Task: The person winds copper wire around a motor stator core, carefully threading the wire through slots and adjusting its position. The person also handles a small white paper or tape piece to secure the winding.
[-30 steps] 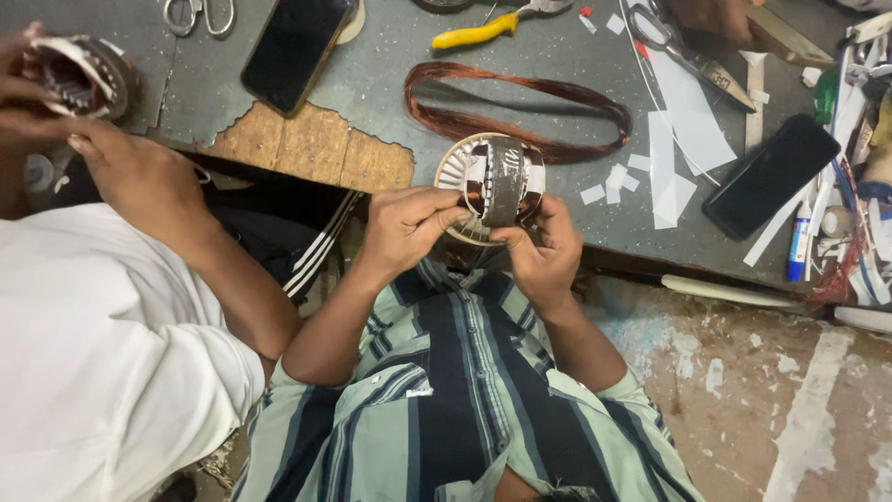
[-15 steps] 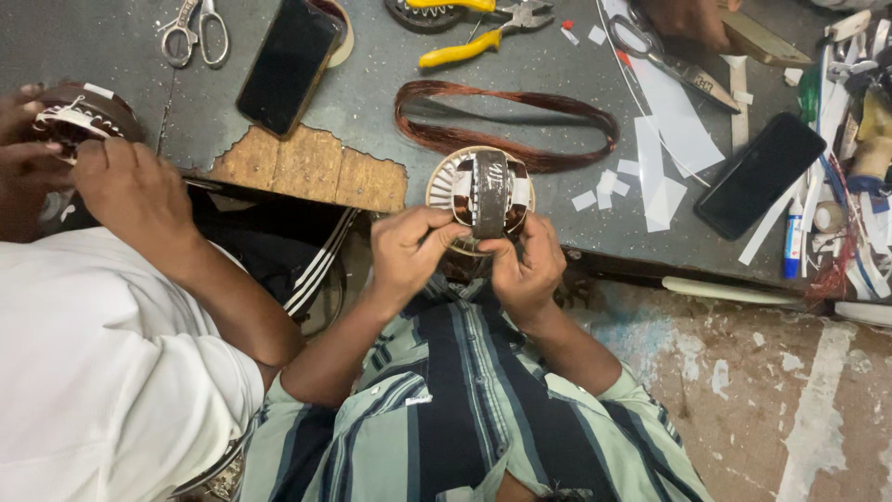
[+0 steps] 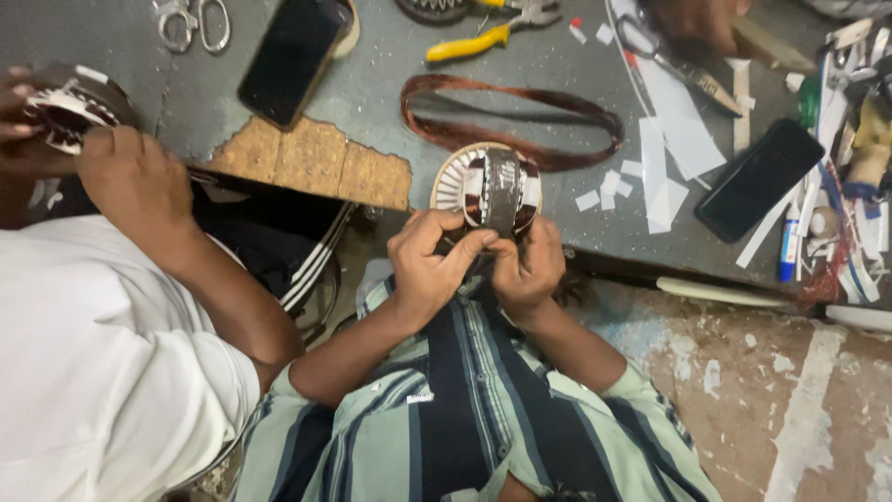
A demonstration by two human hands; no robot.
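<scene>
A round motor stator (image 3: 487, 191) with white slot liners and dark copper windings rests at the near edge of the grey worktable (image 3: 557, 84). My left hand (image 3: 429, 265) and my right hand (image 3: 528, 265) both grip its lower edge, fingertips pinched together at the windings. A loose loop of copper wire (image 3: 511, 116) lies on the table just beyond the stator. Both forearms come out of a striped green shirt.
A person in a white shirt at the left holds another stator (image 3: 65, 116) with both hands. On the table lie two black phones (image 3: 293, 56) (image 3: 757, 181), scissors (image 3: 190, 23), yellow-handled pliers (image 3: 478, 39), white paper strips (image 3: 664, 177) and a glue tube (image 3: 790, 246). A chipped table edge (image 3: 311, 167) shows bare wood.
The stator and my hands have shifted a little toward the table edge; my fingers have closed in together on its lower rim. The person at the left keeps working their stator.
</scene>
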